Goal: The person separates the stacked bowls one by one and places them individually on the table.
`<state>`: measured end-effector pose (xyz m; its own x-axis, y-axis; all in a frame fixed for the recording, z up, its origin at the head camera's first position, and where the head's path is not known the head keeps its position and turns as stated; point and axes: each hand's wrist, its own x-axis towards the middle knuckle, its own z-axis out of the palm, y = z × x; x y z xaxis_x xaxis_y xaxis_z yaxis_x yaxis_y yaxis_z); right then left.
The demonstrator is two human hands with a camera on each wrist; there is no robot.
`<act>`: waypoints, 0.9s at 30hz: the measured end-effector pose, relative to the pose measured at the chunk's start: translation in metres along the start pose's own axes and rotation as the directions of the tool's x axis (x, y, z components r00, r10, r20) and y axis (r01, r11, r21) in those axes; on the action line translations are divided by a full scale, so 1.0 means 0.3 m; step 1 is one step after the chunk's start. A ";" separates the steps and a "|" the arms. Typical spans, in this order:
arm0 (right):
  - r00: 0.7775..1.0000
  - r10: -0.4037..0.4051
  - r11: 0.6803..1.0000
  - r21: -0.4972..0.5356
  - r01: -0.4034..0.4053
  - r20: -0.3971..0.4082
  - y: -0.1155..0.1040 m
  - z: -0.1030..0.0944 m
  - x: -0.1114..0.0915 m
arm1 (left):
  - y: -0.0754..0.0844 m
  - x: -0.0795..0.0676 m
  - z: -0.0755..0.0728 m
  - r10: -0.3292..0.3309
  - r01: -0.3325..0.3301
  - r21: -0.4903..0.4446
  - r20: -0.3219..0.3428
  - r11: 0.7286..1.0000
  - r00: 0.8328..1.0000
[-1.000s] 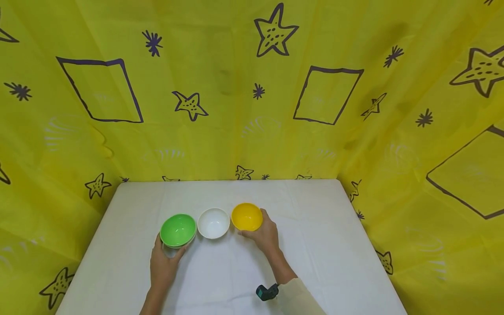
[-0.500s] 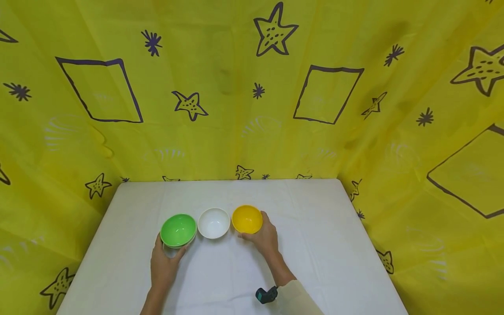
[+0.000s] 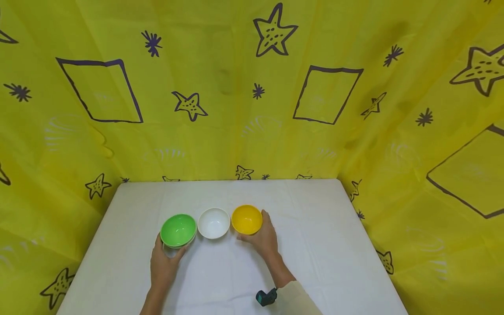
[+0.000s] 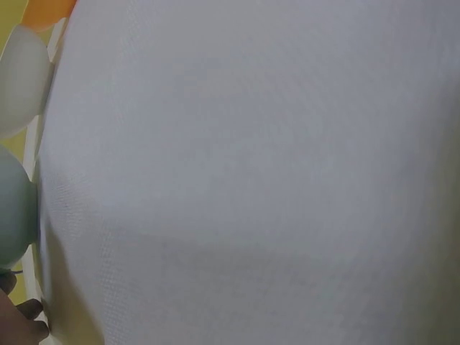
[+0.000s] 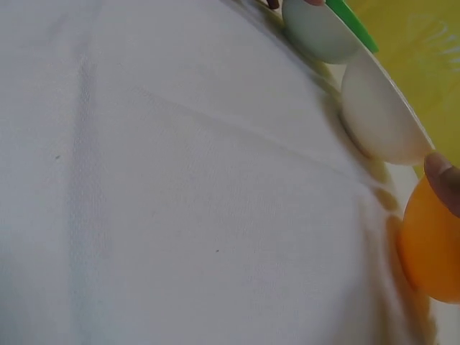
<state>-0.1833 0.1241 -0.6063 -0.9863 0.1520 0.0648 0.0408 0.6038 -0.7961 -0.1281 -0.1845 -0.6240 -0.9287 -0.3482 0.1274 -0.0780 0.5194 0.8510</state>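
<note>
Three bowl positions form a row in the head view. At the left, a green bowl [image 3: 178,230] sits nested in a paler bowl [image 5: 320,36], whose wall shows in the right wrist view. My left hand [image 3: 164,262] holds this pair from the near side, thumb at the right and fingers at the left. A white bowl [image 3: 214,224] stands in the middle, close beside the green one, untouched. At the right, my right hand [image 3: 264,238] grips a yellow bowl [image 3: 246,219], with the thumb [image 5: 442,176] against its near side. Its other fingers are mostly hidden behind the bowl.
A white cloth [image 3: 220,280] covers the table, with slight creases. Yellow curtains [image 3: 220,144] with drawn stars and frames hang at the back and both sides. A small dark device [image 3: 266,297] is worn at my right wrist, by a light sleeve [image 3: 297,299].
My right hand and the yellow bowl have shifted slightly toward me. The left hand, the nested bowls and the white bowl have stayed put.
</note>
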 end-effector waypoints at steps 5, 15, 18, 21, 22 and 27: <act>0.998 -0.055 0.996 -0.067 0.054 -0.005 -0.028 -0.007 0.002 | 0.000 -0.003 -0.002 -0.005 0.005 -0.010 0.005 1.000 1.000; 0.980 -0.188 0.977 -0.092 0.194 0.064 -0.172 0.032 0.036 | -0.004 -0.001 0.000 -0.004 0.004 0.001 -0.001 1.000 1.000; 0.970 -0.209 0.968 -0.117 0.223 0.124 -0.233 0.070 0.035 | 0.001 -0.003 -0.003 -0.009 0.009 0.005 -0.003 1.000 1.000; 0.953 -0.243 0.947 -0.169 0.274 0.184 -0.292 0.113 0.033 | 0.004 -0.005 -0.007 0.002 -0.002 -0.005 -0.011 1.000 1.000; 0.946 -0.252 0.939 -0.186 0.290 0.202 -0.310 0.129 0.032 | 0.004 -0.006 -0.007 0.008 -0.008 -0.010 -0.013 1.000 1.000; 0.909 -0.303 0.894 -0.246 0.376 0.286 -0.387 0.186 0.022 | 0.003 -0.005 -0.006 0.034 -0.034 -0.017 -0.009 0.999 0.999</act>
<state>-0.2035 0.0112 -0.5469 -0.9546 -0.2689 0.1281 -0.2946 0.7889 -0.5393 -0.1260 -0.1850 -0.6225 -0.9275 -0.3375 0.1607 -0.0404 0.5179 0.8545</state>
